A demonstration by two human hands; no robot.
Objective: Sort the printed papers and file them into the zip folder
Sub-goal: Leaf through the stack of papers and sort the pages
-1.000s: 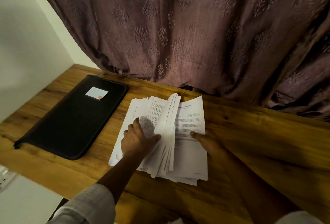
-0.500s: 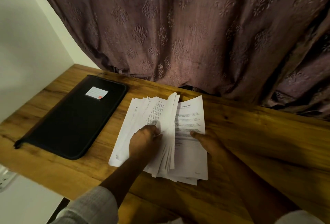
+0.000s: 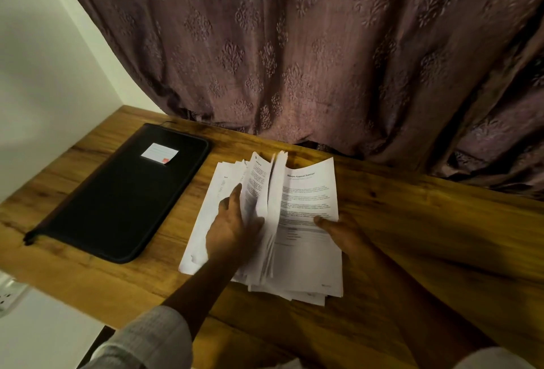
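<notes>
One zip folder [image 3: 117,201], one paper stack [image 3: 306,254] touched by left hand [image 3: 232,230], right hand [image 3: 347,236]

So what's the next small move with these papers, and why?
Probably the left hand should lay the raised sheets flat to the left: they stand on edge against it, while the right hand pins the page beneath with its thumb. The folder lies closed, so filing looks premature.

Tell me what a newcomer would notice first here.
The fanned stack of white printed papers at the wooden desk's centre, with the left hand propping sheets up and the right hand's thumb on the top page. Left of it lies the black zip folder; a purple patterned curtain fills the background.
</notes>
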